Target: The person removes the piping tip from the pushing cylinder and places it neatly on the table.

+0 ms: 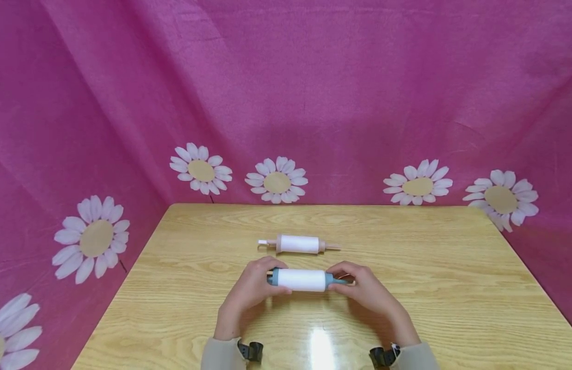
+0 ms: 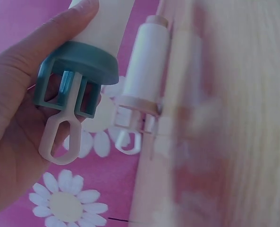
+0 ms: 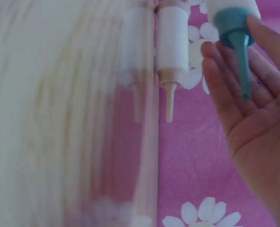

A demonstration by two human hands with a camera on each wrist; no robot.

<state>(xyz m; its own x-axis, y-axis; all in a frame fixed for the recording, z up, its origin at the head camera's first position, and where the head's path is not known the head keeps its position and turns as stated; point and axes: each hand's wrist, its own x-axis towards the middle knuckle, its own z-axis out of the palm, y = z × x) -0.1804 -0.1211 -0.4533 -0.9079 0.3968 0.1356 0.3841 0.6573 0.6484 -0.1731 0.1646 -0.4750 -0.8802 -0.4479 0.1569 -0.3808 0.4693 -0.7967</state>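
Observation:
A syringe with a white barrel (image 1: 301, 280) and teal ends is held crosswise between both hands, seemingly just above the table. My left hand (image 1: 252, 283) grips its left end, with the thumb on the barrel in the left wrist view. There a pale ring handle (image 2: 60, 142) projects from the teal collar (image 2: 80, 61). My right hand (image 1: 366, 289) pinches the right end around the teal cap. Below that cap the thin teal nozzle (image 3: 242, 66) points along the palm in the right wrist view. Behind, a similar syringe with beige ends (image 1: 298, 244) lies parallel on the table.
The wooden table (image 1: 174, 288) has its back edge against a magenta curtain (image 1: 313, 92) printed with white daisies. Curtain also hangs along both sides. A bright glare (image 1: 321, 347) shows on the tabletop between the forearms. Black straps (image 1: 383, 356) circle both wrists.

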